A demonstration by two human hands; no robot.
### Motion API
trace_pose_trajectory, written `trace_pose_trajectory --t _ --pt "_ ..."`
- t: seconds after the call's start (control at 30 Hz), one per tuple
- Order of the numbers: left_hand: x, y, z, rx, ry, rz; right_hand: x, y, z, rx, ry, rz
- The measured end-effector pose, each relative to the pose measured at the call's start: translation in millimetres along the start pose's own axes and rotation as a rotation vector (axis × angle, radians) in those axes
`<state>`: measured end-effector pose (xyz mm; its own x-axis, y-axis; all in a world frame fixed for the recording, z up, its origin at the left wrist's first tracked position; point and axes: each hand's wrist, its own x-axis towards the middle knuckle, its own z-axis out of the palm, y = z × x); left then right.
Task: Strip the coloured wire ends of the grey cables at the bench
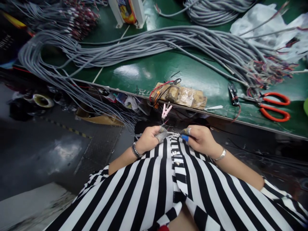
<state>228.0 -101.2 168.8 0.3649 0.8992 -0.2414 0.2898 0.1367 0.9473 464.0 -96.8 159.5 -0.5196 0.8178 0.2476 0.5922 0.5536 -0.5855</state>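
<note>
Both hands are in front of my striped shirt, just below the bench edge. My left hand [152,137], its fingertips wrapped in greyish tape, pinches a grey cable [169,133]. My right hand [200,138], with grey and blue tape on its fingertips, is closed at the cable's whitish end; the fine strands between the hands are too small to make out. Just beyond, a pink clothespin [166,111] hangs at the bench edge. Behind it a wooden block [187,95] carries red and black wires.
A long bundle of grey cables [115,53] crosses the green bench [134,72] and droops over its front edge at left. Orange-handled scissors [275,107] and small cutters [233,93] lie at right. Plastic bags [260,24] and a cable coil [214,12] sit behind.
</note>
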Motion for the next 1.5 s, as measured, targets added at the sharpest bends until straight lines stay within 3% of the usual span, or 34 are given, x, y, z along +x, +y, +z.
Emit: trace_pose_trajectory --t 0.1,0.17,0.27,0.47,0.9,1.03,1.23,1.3,1.43,1.5 --pt "0 0 2.1 -0.015 -0.059 0.008 3 10 4 -0.091 0.119 0.25" --pt "0 0 3.2 -0.012 -0.096 0.008 4 16 4 -0.043 0.182 0.334" --pt "1 0 1.7 -0.014 -0.026 -0.014 1 18 -7 0.066 0.177 0.233" --pt "2 -1 -3.6 0.016 0.026 0.005 -3 13 -34 -0.281 0.049 0.054" --pt "1 -1 -1.2 0.045 0.0 0.031 6 5 -21 -0.229 -0.043 -0.009" --pt "1 -2 -1.0 0.028 0.003 0.037 6 9 -16 -0.057 -0.036 0.02" --pt "1 -1 -3.1 0.038 -0.031 0.036 -1 17 12 0.401 0.024 0.235" --pt "2 -1 -4.4 0.074 -0.018 0.035 -3 16 14 0.363 0.031 0.2" --pt "3 0 -3.6 0.111 0.034 0.042 -4 15 2 0.072 0.012 -0.07" --pt "4 -1 -1.6 0.093 0.043 0.058 -3 14 -3 -0.038 0.029 -0.127"
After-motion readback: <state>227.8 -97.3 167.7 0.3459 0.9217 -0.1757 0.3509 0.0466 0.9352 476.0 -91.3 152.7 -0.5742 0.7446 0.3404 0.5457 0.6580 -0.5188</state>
